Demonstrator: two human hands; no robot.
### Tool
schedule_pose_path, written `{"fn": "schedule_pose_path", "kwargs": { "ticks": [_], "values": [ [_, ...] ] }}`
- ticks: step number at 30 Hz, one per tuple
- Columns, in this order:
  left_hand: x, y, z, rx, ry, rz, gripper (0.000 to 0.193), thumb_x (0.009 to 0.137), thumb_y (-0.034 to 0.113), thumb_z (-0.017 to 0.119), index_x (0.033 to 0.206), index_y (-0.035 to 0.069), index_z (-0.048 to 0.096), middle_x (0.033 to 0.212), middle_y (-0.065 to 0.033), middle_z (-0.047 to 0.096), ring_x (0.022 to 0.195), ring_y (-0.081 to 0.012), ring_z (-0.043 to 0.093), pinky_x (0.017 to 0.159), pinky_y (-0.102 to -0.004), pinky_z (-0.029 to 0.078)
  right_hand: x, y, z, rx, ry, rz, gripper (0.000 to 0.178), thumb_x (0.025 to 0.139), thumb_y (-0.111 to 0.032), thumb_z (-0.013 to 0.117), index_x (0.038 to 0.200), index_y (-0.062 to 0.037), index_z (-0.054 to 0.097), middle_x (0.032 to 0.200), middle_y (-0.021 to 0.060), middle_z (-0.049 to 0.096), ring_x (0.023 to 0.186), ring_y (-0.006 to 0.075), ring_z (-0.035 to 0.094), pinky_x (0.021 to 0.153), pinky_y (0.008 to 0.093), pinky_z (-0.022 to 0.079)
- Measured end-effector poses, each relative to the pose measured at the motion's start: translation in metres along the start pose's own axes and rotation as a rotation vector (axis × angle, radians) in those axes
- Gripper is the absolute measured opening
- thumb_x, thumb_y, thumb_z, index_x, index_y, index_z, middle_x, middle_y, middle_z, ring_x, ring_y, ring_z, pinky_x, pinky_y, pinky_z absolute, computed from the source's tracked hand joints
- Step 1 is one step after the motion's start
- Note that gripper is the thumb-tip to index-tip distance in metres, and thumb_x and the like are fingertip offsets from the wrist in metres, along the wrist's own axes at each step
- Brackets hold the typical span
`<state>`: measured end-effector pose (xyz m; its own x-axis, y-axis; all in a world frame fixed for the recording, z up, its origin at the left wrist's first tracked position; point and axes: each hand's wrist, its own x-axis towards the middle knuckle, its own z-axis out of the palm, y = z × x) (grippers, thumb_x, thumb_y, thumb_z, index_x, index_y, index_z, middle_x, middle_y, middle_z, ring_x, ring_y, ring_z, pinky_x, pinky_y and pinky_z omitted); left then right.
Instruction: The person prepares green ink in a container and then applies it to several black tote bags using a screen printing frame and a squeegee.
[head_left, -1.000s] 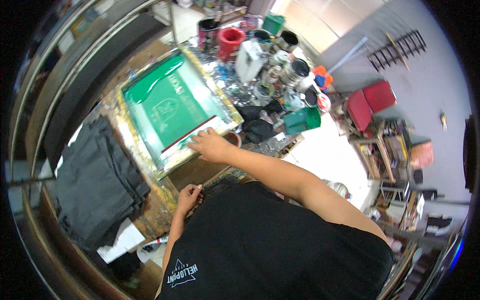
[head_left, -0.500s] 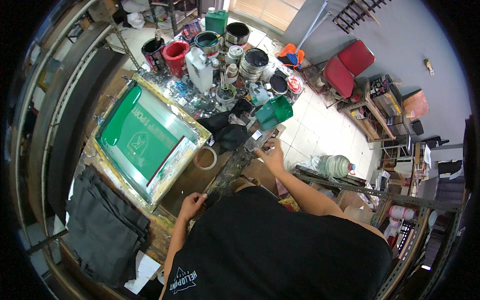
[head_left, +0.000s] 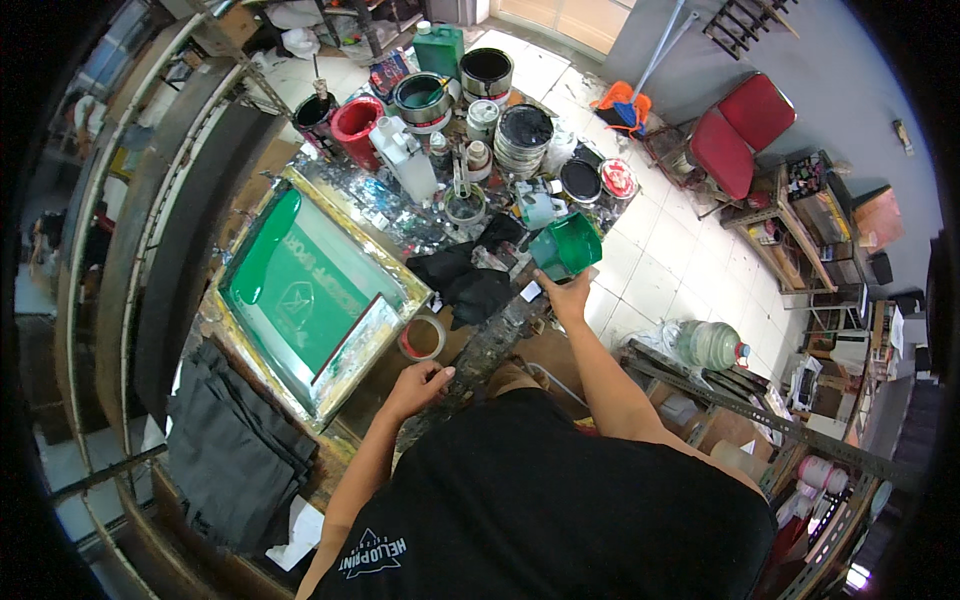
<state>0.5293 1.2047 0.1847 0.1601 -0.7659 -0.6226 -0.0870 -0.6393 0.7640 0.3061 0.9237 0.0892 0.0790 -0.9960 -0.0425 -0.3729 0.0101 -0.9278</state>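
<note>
My right hand (head_left: 567, 298) grips the lower side of a green-stained plastic container (head_left: 567, 246), thumb and fingers on either side of it, at the table's right edge. My left hand (head_left: 416, 390) is curled closed, with nothing visible in it, over the table's near edge. Beside it lies a roll of tape (head_left: 422, 338). To the left rests a framed printing screen (head_left: 330, 290), a thick band of green ink (head_left: 268, 245) along its far left side and pale lettering in its mesh. Black cloth (head_left: 470, 285) is bunched between the screen and the container.
Paint cans (head_left: 525, 140), a red bucket (head_left: 358, 125), a white jug (head_left: 405, 160) and a green jerrycan (head_left: 439, 48) crowd the far table. Dark folded fabric (head_left: 230, 450) is stacked at the near left. Metal racks (head_left: 100, 250) stand left; a red chair (head_left: 725, 150) stands right.
My right hand has moved away from me, from the table edge to the green-stained container, and taken hold of it. My left hand has lifted slightly and shifted right. The view has shifted a little.
</note>
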Motion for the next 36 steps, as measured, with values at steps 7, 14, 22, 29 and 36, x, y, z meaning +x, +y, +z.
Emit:
{"fn": "schedule_pose_path", "kwargs": {
  "ticks": [7,14,22,29,36],
  "values": [
    [0.004,0.001,0.009,-0.08,0.005,-0.006,0.042,0.101,0.041,0.069,0.097,-0.001,0.068,0.077,-0.0072,0.069,0.071,-0.0146,0.07,0.064,-0.0314,0.057,0.003,0.006,-0.001,0.003,0.031,0.007,0.069,0.071,-0.027,0.095,0.124,0.0022,0.061,0.116,0.0186,0.072,0.108,0.03,0.068,0.097,0.0414,0.052],
    [0.009,0.02,0.008,-0.017,-0.028,0.021,0.04,0.101,0.04,0.068,0.099,0.0,0.068,0.081,-0.0052,0.068,0.07,-0.0128,0.065,0.062,-0.0313,0.055,0.005,0.023,0.001,0.067,0.058,-0.078,0.063,0.072,-0.024,0.094,0.121,0.002,0.064,0.111,0.0164,0.074,0.103,0.0281,0.07,0.093,0.0396,0.054],
    [0.05,0.075,0.013,-0.025,-0.193,0.066,0.034,0.103,0.031,0.067,0.11,-0.002,0.068,0.084,-0.0053,0.069,0.072,-0.012,0.066,0.067,-0.0303,0.057,0.001,-0.005,-0.007,0.051,0.025,-0.018,0.056,0.074,-0.016,0.094,0.118,0.0035,0.065,0.11,0.011,0.074,0.099,0.0194,0.068,0.091,0.0358,0.055],
    [0.102,0.126,0.01,0.028,-0.204,0.158,0.031,0.102,0.026,0.069,0.116,-0.002,0.069,0.086,-0.0049,0.07,0.076,-0.011,0.066,0.069,-0.0295,0.057,0.001,0.004,-0.009,0.055,0.016,-0.072,0.046,0.076,-0.019,0.093,0.111,0.0015,0.07,0.101,0.0099,0.077,0.089,0.0175,0.07,0.083,0.0336,0.056],
    [0.147,0.125,-0.055,-0.229,0.362,0.247,0.036,0.096,0.023,0.076,0.115,-0.006,0.066,0.088,-0.0067,0.07,0.074,-0.012,0.066,0.068,-0.0256,0.055,0.001,-0.004,-0.025,-0.019,-0.013,-0.128,0.038,0.078,-0.019,0.091,0.104,0.0005,0.072,0.092,0.0091,0.077,0.081,0.0184,0.071,0.078,0.0337,0.056]
  ]
}}
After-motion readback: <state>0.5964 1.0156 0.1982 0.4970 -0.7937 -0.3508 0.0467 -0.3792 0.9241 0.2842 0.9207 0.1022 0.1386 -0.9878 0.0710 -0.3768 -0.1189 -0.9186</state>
